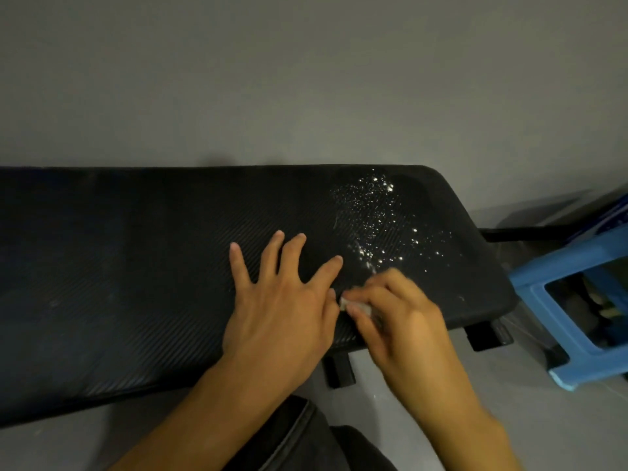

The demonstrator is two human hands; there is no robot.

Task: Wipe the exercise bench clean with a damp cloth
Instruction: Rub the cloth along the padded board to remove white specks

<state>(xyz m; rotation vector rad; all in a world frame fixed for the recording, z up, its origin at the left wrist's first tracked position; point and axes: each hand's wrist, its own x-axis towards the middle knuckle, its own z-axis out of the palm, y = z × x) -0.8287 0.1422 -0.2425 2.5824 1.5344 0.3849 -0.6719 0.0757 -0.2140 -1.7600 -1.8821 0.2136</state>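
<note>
Although the small whitish wad of cloth [356, 305] is down on the black ribbed padded exercise bench [136, 266], near its front edge and just beside the left thumb, the wiping looks barely begun; a scatter of white specks [377, 219] lies across the bench's right end, just beyond the cloth, with a faint smear at its near edge. The right hand [401, 321] is blurred, yet its fingers appear curled round the cloth, pinching it against the pad; the left hand [282, 307] lies flat on the surface, fingers straight and spread, holding nothing. The long left stretch shows no specks; whether it has been wiped I cannot tell. A blue plastic stool [543, 283] stands beside the bench's right end.
</note>
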